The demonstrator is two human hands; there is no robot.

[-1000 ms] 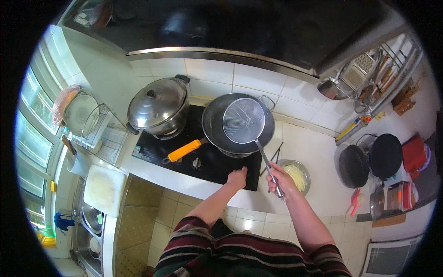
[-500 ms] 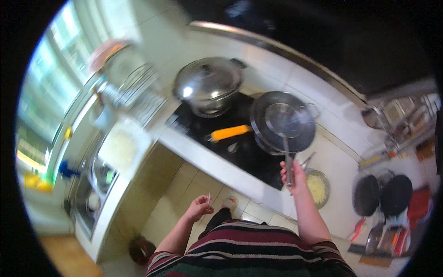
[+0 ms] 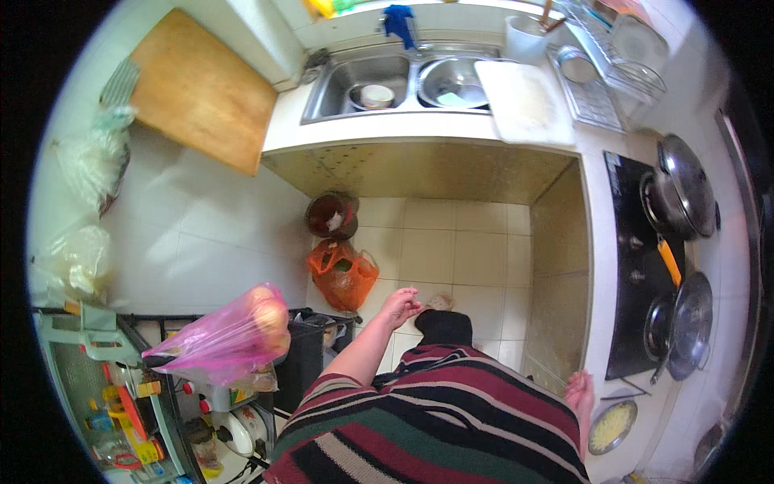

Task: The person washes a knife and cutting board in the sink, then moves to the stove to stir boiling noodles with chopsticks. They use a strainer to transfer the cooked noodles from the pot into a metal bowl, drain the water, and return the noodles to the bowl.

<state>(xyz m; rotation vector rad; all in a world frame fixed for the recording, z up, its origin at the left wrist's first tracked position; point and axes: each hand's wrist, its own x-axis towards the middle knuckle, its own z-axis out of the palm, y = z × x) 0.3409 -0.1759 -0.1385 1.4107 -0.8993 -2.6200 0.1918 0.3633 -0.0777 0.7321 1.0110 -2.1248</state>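
Note:
My left hand (image 3: 401,306) hovers over the tiled floor, its fingers pinched on a small, thin, pale thing too small to name. My right hand (image 3: 579,390) hangs by the edge of the right counter, fingers loosely bent and apart, with nothing seen in them. Close to it, a metal bowl (image 3: 631,434) holds pale yellow shreds. Beyond stands a dark wok (image 3: 700,310) on the black cooktop (image 3: 625,310), with the skimmer (image 3: 663,365) resting in it, handle toward me. A lidded steel pot (image 3: 687,187) with a glass lid is on the farther burner.
Ahead is a double sink (image 3: 371,77) with a white cutting board (image 3: 524,101) at its right. On the floor at left are a dark red bin (image 3: 329,216) and an orange bag (image 3: 345,278). A pink bag (image 3: 234,339) lies near my left arm, below a wooden board (image 3: 201,93).
I have turned left, away from the cooktop toward the sink. My right hand has let go of the skimmer, which stays in the wok. My left hand still pinches the thin thing.

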